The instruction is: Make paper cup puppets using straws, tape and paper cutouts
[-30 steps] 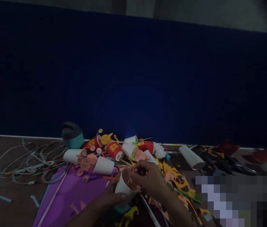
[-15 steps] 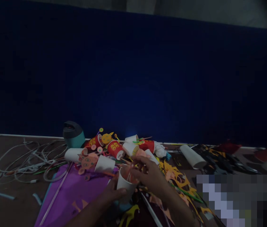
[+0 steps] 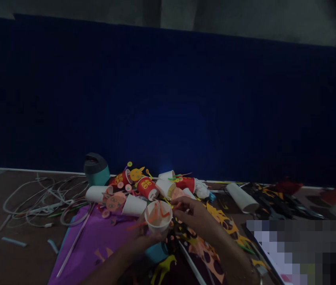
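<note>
My left hand [image 3: 144, 237] is wrapped around a white paper cup [image 3: 158, 227], its open mouth tilted toward me. Inside the cup, bent orange drinking straws [image 3: 159, 213] show, and an orange piece sticks out on the left side. At the cup's right rim, the thumb and fingers of my right hand [image 3: 189, 210] close on the end of an orange straw [image 3: 178, 206]. Behind the hands lie white cups [image 3: 134, 205], red cups with gold print [image 3: 147, 187] and an orange paper cat face [image 3: 114, 202].
Purple sheets [image 3: 87, 237] lie on the left, with coiled white cables [image 3: 34, 202] beyond. A teal container with a dark handle [image 3: 96, 170] stands by the blue panel [image 3: 156, 99]. Yellow paper scraps [image 3: 220, 215], a white cup-like roll [image 3: 242, 198] and scissors [image 3: 277, 211] lie rightward.
My right hand has come out of the cup's mouth to its right rim. The cup has tipped toward me, so the straws inside show. The view has shifted slightly.
</note>
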